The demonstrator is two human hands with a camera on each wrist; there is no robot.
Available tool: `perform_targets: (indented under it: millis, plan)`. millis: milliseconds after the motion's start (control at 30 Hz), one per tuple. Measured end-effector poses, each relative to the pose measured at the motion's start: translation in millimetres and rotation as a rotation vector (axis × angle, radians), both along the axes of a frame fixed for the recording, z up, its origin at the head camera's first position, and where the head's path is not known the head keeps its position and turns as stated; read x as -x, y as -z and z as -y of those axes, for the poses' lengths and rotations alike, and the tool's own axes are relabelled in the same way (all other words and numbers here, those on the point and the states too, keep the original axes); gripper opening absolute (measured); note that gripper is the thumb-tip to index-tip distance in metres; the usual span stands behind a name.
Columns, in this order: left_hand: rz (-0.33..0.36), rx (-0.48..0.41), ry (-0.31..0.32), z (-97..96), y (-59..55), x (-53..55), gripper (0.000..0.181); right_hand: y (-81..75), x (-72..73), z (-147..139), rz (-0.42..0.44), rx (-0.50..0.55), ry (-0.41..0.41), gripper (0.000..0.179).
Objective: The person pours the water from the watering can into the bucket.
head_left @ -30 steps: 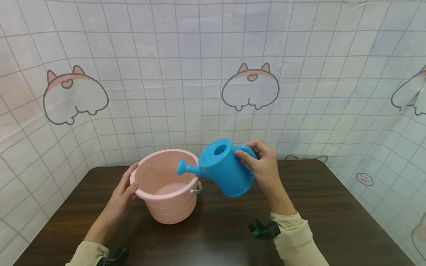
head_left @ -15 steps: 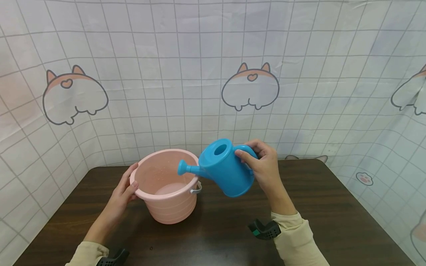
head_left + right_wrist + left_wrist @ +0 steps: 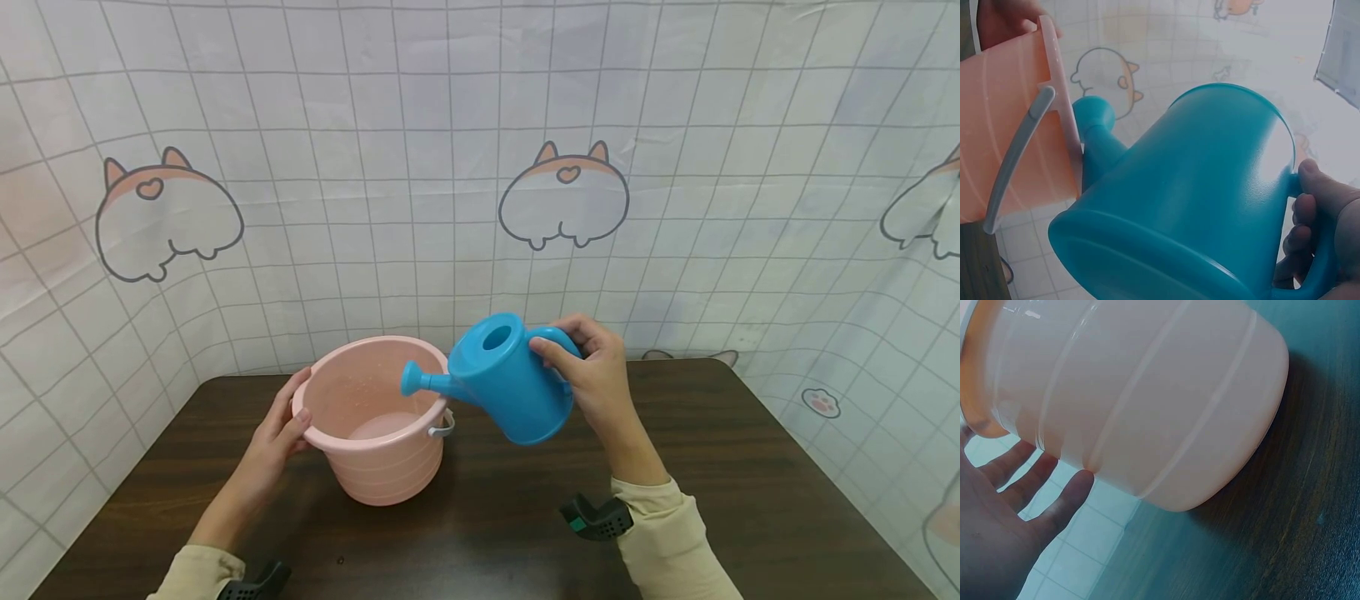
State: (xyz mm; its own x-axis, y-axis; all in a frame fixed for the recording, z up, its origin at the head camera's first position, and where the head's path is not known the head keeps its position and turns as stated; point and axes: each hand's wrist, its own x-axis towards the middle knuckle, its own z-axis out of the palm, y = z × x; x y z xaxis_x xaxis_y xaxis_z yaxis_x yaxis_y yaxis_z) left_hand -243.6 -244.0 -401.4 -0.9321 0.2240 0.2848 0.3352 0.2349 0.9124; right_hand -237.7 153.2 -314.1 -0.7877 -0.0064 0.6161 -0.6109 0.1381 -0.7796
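Observation:
A pink bucket (image 3: 385,467) stands on the table, its mouth facing up. At its left rim my left hand (image 3: 276,425) grips it, thumb over the edge. In the left wrist view that hand's fingers (image 3: 1072,494) lie against the ribbed outer wall. Held by its loop handle in my right hand (image 3: 596,371), a blue watering can (image 3: 517,392) tilts to the left. Its spout head (image 3: 410,378) reaches over the bucket's right rim. No stream shows at the spout; small droplets dot the bucket's inner wall.
The dark wooden table (image 3: 712,467) carries both arms' shadows. A grey bail handle (image 3: 1019,156) hangs on the bucket's side near the can. Behind stands a white gridded curtain (image 3: 420,208) with cartoon animals. Each wrist wears a black strap device (image 3: 596,517).
Almost nothing differs. The watering can has shifted very slightly to the right, while the bucket and left hand keep their place.

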Motion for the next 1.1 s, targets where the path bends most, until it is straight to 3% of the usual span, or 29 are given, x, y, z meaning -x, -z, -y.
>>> perform_targets:
  millis: [1100]
  plan:
    - [-0.008, -0.015, 0.002, -0.6, 1.1, 0.1, 0.051, 1.6, 1.3, 0.9, -0.021, 0.001, 0.009, 0.017]
